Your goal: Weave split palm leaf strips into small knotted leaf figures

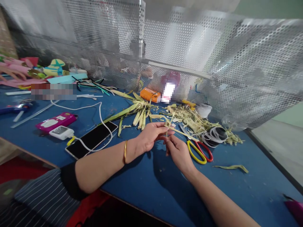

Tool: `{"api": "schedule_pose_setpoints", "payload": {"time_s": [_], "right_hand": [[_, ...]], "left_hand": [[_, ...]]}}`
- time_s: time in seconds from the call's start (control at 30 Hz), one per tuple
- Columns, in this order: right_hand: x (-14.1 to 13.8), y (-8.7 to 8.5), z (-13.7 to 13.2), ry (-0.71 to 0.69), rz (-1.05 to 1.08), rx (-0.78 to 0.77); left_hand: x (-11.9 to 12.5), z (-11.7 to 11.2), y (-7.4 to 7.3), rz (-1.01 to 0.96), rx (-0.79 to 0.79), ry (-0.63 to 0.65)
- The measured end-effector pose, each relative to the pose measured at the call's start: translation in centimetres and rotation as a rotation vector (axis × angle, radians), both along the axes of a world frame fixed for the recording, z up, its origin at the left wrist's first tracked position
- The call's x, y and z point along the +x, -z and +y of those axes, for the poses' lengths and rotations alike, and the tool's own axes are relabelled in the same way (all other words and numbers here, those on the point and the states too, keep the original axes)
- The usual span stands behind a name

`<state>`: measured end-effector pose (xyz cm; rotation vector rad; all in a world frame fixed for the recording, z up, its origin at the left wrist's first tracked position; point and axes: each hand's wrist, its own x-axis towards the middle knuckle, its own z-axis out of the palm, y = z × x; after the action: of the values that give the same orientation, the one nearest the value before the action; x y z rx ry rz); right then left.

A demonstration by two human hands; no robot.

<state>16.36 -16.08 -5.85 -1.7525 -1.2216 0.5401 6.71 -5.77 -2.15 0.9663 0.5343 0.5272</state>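
Near the middle of the head view, my left hand (pixel 151 135) pinches a small folded piece of pale green leaf strip (pixel 166 124) between thumb and fingers. My right hand (pixel 178 152) meets it from the right, its fingers closed on the lower end of the same piece. From there a long thin end of strip (pixel 183 132) juts out to the right. Scissors (pixel 192 154) with yellow and red handles lie just right of my right hand. Behind my hands are cut green leaves (pixel 139 112) and a heap of shredded leaf scraps (pixel 189 119).
A spool of white cord (pixel 214 137) stands beside the scraps. On the left lie a black phone (pixel 92 140), a white cabled device (pixel 61 132), a magenta packet (pixel 56 122) and a glue gun (pixel 16 107). Perforated metal panels (pixel 180 41) border the blue table (pixel 146 183). Another person's hand (pixel 11 73) is at far left.
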Motion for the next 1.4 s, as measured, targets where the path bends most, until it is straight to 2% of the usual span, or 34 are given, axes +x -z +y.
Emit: {"api": "schedule_pose_setpoints", "payload": {"time_s": [0.17, 0.33, 0.5, 0.7, 0.8, 0.9, 0.97, 1.0, 1.13, 1.2, 1.33, 1.4], "right_hand": [[-1.2, -0.6, -0.3, -0.109, 0.135, -0.026], [-2.6, -1.3, -1.0, -0.181, 0.114, -0.085], [-2.7, -1.9, -1.6, -0.262, -0.135, -0.015], [-2.4, -1.7, -1.7, -0.362, -0.401, 0.050], [-1.7, -2.3, -1.8, -0.269, -0.663, 0.175], [0.0, -3.1, -1.7, 0.028, -1.029, 0.302], [1.2, -3.3, -1.5, 0.173, -1.121, 0.268], [1.8, -3.3, -1.3, 0.171, -1.101, 0.230], [2.5, -2.5, -0.7, 0.012, -0.855, 0.096], [2.3, -2.5, -0.7, -0.001, -0.753, 0.046], [2.2, -3.5, -1.2, -0.036, -0.443, -0.089], [2.6, -4.1, -1.4, -0.063, -0.296, -0.107]], "left_hand": [[0.0, -0.1, 0.0, 0.072, 0.027, -0.097], [0.1, 0.3, 0.5, 0.087, 0.094, -0.106], [0.1, 0.4, 0.6, 0.078, 0.077, -0.126], [0.2, 0.3, 0.5, 0.090, 0.036, -0.146], [0.2, 0.8, 0.5, 0.095, 0.081, -0.137], [0.1, 1.1, 0.6, 0.113, 0.139, -0.115], [0.0, 1.0, 0.6, 0.137, 0.173, -0.095], [0.0, 0.9, 0.5, 0.154, 0.192, -0.090], [0.0, 0.5, 0.0, 0.232, 0.264, -0.136], [0.0, 0.4, -0.1, 0.243, 0.282, -0.162], [-0.1, 0.9, 0.1, 0.251, 0.303, -0.174], [-0.1, 1.1, 0.2, 0.267, 0.332, -0.172]]}}
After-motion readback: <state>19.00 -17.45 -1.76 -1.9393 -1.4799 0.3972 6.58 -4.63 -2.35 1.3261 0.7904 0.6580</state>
